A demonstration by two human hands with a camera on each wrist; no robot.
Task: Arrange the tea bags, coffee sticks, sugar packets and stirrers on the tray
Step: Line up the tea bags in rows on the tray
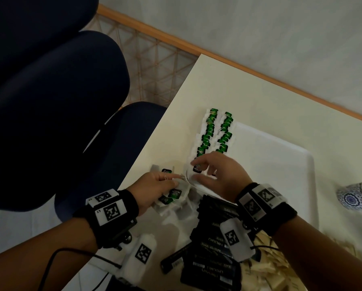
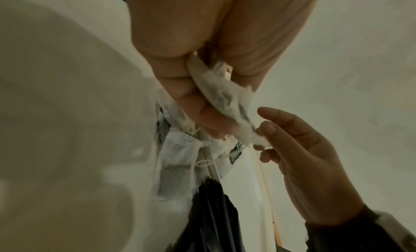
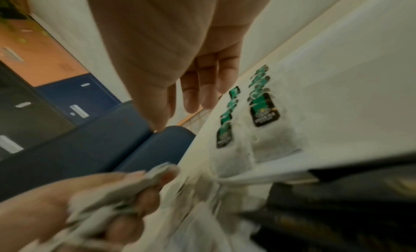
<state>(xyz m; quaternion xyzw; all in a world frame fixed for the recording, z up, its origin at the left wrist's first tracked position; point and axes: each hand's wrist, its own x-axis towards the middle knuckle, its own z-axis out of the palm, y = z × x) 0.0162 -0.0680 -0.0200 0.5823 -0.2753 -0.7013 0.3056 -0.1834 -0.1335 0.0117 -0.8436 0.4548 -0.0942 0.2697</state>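
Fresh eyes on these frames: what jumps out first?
Two neat rows of green-tagged tea bags run along the left edge of the white tray. Just below them the left hand grips a crumpled tea bag while the right hand reaches over with spread fingers. Nearer the camera lies a heap of black coffee sticks.

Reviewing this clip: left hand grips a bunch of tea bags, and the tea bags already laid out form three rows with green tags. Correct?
Not quite. The left hand does grip tea bags, but the laid-out tea bags form two rows, not three, as the head view shows.
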